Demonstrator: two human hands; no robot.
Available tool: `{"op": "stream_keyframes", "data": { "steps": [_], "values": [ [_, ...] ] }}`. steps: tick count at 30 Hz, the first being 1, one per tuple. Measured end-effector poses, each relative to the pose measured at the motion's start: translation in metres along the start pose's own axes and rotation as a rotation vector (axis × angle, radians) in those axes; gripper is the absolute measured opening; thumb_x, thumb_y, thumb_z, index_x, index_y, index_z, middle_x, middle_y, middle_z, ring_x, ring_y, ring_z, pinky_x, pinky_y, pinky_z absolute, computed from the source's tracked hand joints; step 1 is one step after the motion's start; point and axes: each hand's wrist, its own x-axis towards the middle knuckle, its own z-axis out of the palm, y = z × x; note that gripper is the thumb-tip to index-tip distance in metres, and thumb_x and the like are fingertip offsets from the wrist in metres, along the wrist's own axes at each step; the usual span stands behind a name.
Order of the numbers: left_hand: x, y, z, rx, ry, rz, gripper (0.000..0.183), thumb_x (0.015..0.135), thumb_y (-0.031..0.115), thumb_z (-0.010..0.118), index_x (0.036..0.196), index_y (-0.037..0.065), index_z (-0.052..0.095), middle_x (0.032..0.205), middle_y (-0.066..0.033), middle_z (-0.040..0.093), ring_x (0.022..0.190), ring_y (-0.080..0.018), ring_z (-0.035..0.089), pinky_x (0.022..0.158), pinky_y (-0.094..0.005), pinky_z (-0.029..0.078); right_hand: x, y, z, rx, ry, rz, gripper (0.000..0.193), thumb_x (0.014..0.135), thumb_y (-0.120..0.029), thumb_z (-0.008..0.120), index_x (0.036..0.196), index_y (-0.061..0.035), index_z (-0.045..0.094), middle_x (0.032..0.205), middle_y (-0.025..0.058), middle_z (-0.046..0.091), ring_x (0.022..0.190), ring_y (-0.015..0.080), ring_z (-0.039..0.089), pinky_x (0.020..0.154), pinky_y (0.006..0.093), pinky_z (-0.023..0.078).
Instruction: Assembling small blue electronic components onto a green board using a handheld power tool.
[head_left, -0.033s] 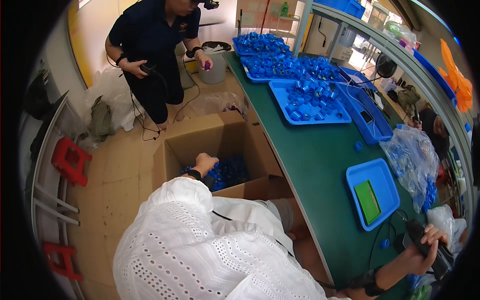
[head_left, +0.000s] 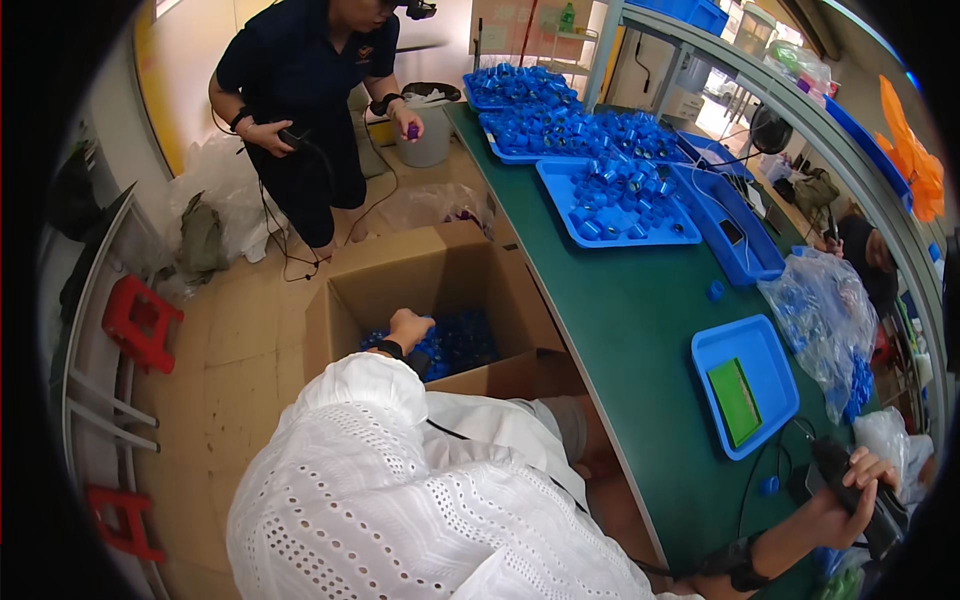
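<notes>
My left hand reaches into an open cardboard box, over a heap of small blue caps. Its fingers are curled closed. A bit of blue shows at the fingertips, but whether it is a cap in the grip or one behind it I cannot make out. At the lower right, over the green table, my right hand is wrapped round a black handheld tool with a thin tip. Beside the tool lie a single blue cap and a blue tray holding a green rectangular piece.
Blue trays heaped with caps line the far table. A long blue bin and a clear bag of blue pieces stand right. Metal shelving rises behind. A co-worker stands beyond the box. Red stools are left.
</notes>
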Motion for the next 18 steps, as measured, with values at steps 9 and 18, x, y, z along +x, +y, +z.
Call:
{"op": "stream_keyframes", "data": {
  "steps": [9,18],
  "values": [
    [-0.001,-0.058,0.03,0.082,0.228,-0.222,0.049,0.064,0.026,0.073,0.097,-0.007,0.06,0.102,-0.0247,0.06,0.096,-0.0341,0.06,0.079,-0.0373,0.049,0.004,-0.004,-0.006,0.057,0.036,-0.016,0.025,0.074,-0.003,0.05,0.097,-0.0002,0.043,0.073,0.0076,0.037,0.068,0.0158,0.038,0.08,0.0348,0.03],
    [0.003,-0.114,0.079,0.656,-0.75,-0.065,0.064,0.062,0.037,0.068,0.114,0.002,0.056,0.111,-0.0198,0.058,0.102,-0.0316,0.057,0.085,-0.037,0.045,0.002,0.0,0.003,0.038,-0.052,0.02,0.024,0.075,-0.005,0.049,0.098,-0.0006,0.043,0.072,0.007,0.038,0.066,0.0147,0.038,0.076,0.0328,0.03]
  ]
}}
